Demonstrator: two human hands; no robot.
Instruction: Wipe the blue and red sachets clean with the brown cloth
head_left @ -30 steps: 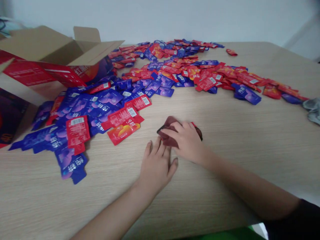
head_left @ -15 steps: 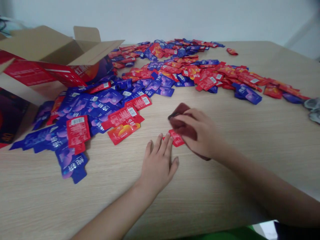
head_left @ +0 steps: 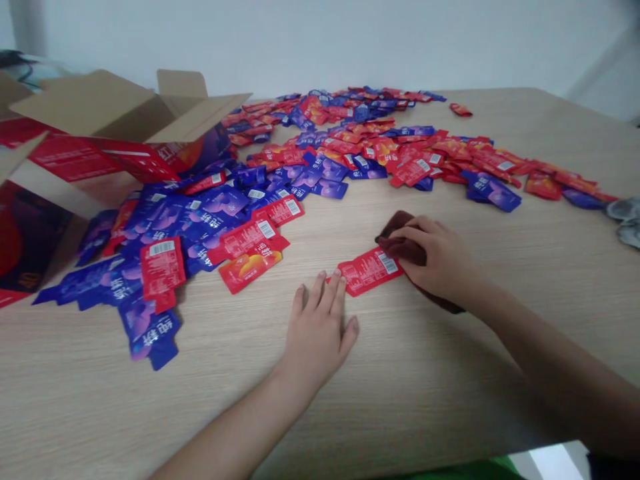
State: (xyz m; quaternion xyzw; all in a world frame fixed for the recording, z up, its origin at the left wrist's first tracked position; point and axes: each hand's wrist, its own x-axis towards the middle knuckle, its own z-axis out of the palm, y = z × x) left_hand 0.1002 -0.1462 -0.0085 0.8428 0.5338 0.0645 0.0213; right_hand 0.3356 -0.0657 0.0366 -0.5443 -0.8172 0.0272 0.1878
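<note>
A red sachet (head_left: pixel 371 270) with a barcode lies flat on the table in front of me. My left hand (head_left: pixel 320 320) rests with its fingers stretched out, the fingertips pressing the left end of this sachet. My right hand (head_left: pixel 440 257) is closed around a dark maroon cloth (head_left: pixel 403 250), which touches or overlaps the sachet's right end. Left of my hands, several red sachets (head_left: pixel 251 268) lie at the edge of a spread of blue-purple sachets (head_left: pixel 213 212).
Open cardboard boxes (head_left: pixel 107 110) stand at the left. A long heap of red and blue sachets (head_left: pixel 415 170) stretches across the back of the table (head_left: pixel 500 373). One lone red sachet (head_left: pixel 461 110) lies farther back. Grey objects (head_left: pixel 625 220) sit at the right edge.
My right hand has slid the cloth to the right along the red sachet, so more of the sachet and its barcode shows. My left hand has stayed on its left end.
</note>
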